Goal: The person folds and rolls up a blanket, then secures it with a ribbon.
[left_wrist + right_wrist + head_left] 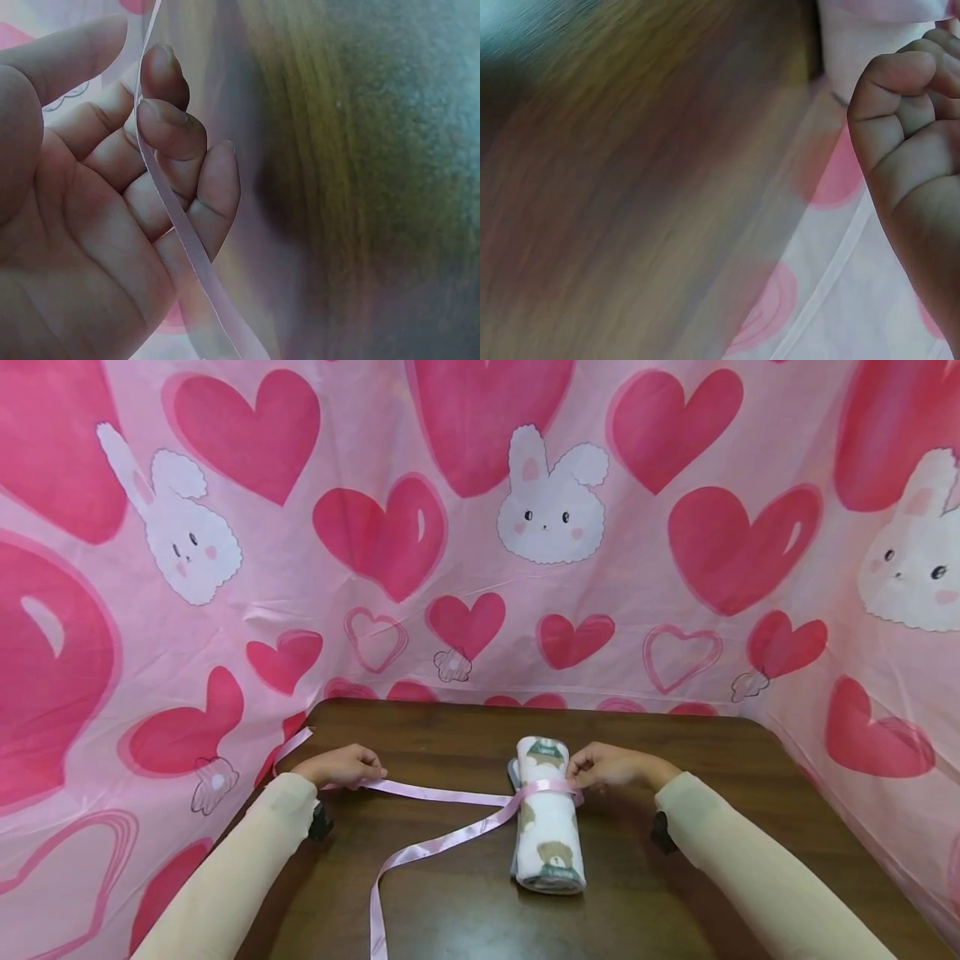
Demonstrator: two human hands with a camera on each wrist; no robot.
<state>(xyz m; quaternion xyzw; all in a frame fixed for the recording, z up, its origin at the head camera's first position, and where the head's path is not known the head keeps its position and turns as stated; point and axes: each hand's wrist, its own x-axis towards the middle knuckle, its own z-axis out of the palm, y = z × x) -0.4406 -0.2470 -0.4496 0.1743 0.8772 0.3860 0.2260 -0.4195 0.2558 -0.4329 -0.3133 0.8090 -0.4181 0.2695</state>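
Observation:
A rolled white towel (551,835) with brown bear prints stands lengthwise on the table. A pink satin ribbon (442,842) wraps its middle, and two lengths run off to the left. My left hand (343,767) holds the upper length out taut; in the left wrist view the ribbon (187,240) crosses the curled fingers (176,127), the thumb standing apart. Against the towel's right side, my right hand (611,766) pinches the ribbon by the band. In the right wrist view its fingers (896,82) are curled beside the towel (847,52); the thumb is out of view.
The dark brown wooden table (442,735) is enclosed by a pink cloth backdrop (480,577) with hearts and rabbits. One ribbon length curves down toward the near edge. Another ribbon end (294,743) stands up beyond the left hand, near the table's left edge.

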